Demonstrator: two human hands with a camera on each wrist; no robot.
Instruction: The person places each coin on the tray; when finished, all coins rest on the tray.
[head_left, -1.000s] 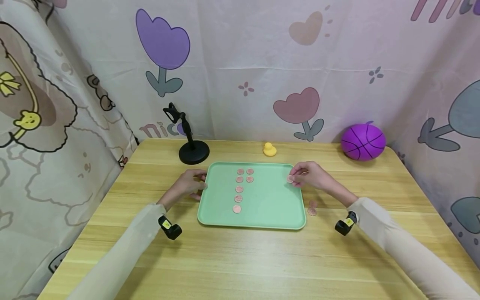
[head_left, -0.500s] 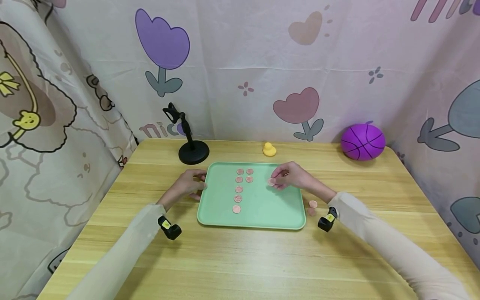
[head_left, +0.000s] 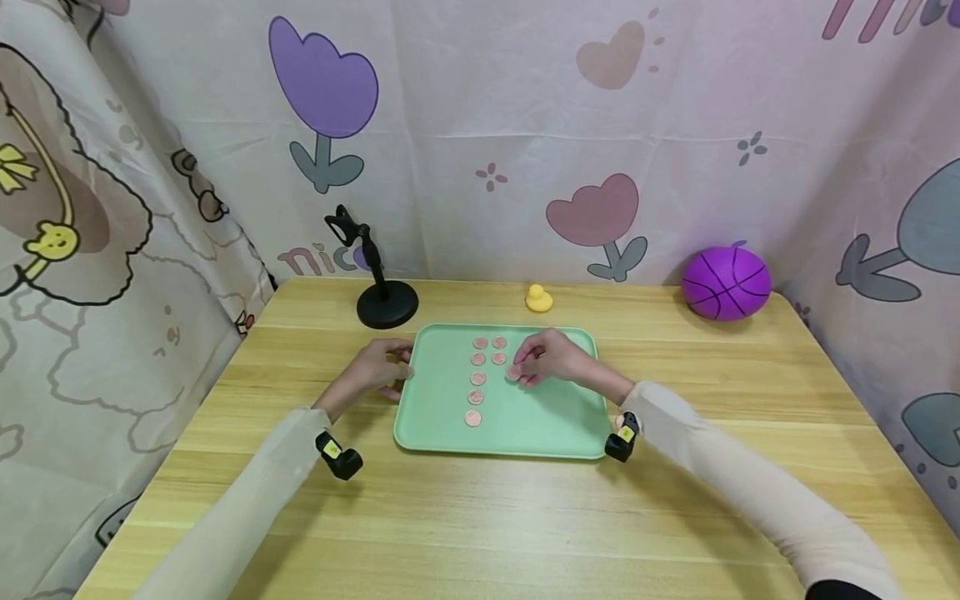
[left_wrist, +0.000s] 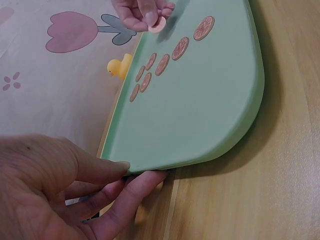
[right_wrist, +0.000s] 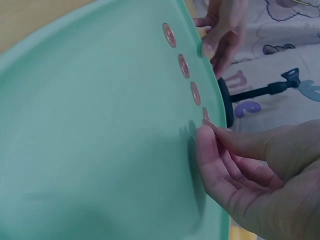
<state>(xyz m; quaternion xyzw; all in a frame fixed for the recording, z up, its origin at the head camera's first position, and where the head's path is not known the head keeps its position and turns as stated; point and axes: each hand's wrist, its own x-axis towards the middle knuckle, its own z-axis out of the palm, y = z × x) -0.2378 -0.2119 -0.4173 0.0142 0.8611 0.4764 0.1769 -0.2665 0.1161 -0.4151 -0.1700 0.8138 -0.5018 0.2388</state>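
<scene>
A pale green tray (head_left: pixel 438 417) lies on the wooden table. My left hand (head_left: pixel 372 367) holds its left rim; in the left wrist view the thumb (left_wrist: pixel 107 170) lies on top of the rim, fingers curled beneath. Over the tray, my right hand (head_left: pixel 553 358) pinches a copper-coloured coin (left_wrist: pixel 157 25) between thumb and fingertips, just right of the laid-out coins. Those form a left column, with a coin (head_left: pixel 473 418) at its near end, and a short second column of two, including a coin (head_left: pixel 498 358). In the right wrist view, the right hand hides some coins.
Beyond the tray sit a yellow rubber duck (head_left: pixel 538 298) and a black stand (head_left: pixel 386 302). A purple ball (head_left: pixel 726 283) rests at the back right. On the table right of the tray, a coin (head_left: pixel 619 422) shows partly behind the right wrist camera (head_left: pixel 622 438).
My right hand has carried the pinched coin leftward from the tray's right rim toward the coin columns. The right wrist now covers most of the loose coins on the table. My left hand stays put.
</scene>
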